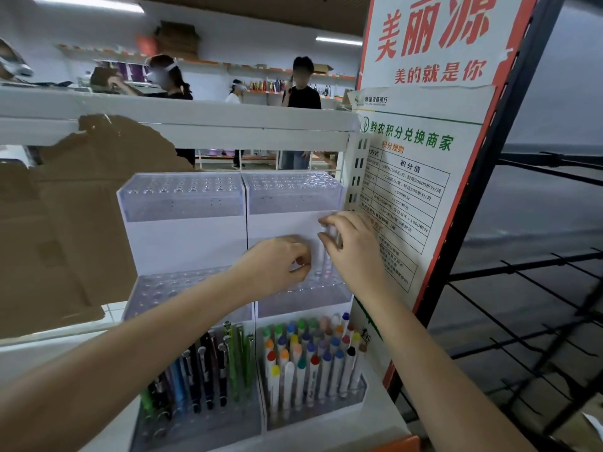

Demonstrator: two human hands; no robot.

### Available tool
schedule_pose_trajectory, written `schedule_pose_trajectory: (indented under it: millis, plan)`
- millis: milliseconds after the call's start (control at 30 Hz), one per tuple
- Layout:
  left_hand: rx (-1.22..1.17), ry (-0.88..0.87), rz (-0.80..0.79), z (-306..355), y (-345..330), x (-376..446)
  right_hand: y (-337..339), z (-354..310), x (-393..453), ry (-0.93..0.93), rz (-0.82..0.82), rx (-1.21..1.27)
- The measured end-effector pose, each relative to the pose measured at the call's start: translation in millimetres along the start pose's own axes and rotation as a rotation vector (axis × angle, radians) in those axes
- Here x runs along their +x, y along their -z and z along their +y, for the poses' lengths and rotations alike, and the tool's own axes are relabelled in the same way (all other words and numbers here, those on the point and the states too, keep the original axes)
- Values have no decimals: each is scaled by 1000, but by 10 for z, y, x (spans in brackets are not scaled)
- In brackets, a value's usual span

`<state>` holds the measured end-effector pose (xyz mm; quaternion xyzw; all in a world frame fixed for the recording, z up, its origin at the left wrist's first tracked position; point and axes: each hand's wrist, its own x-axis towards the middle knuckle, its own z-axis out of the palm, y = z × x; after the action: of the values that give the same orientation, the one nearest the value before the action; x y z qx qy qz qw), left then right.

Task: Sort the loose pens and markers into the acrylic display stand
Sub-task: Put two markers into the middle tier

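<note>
Two forearms of mine reach up and in toward the middle tier of the acrylic display stand (243,243). My left hand (275,265) has its fingers curled, though I cannot tell if they pinch anything. My right hand (350,246) pinches clear pens (327,256) standing upright in the tier's right corner.

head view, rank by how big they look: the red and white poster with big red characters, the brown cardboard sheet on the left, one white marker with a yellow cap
1. Brown cardboard sheet and red and white poster: similar, poster cropped, unranked.
2. White marker with a yellow cap: far smallest.
</note>
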<state>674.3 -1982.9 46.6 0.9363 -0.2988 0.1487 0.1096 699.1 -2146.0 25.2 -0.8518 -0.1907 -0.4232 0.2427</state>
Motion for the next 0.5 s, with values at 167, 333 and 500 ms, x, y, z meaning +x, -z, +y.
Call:
schedule_pose_trajectory:
  millis: [167,333,500]
  plan:
    - [95,120,-76,-56,45,-157,72,-142,-189,130,18,-10]
    - [229,222,-80,-147,248,-504,27,-499,-196,190,-214,55]
    - [518,356,-29,-356,603,-1171,-185,-1309,-130,290,-280,184]
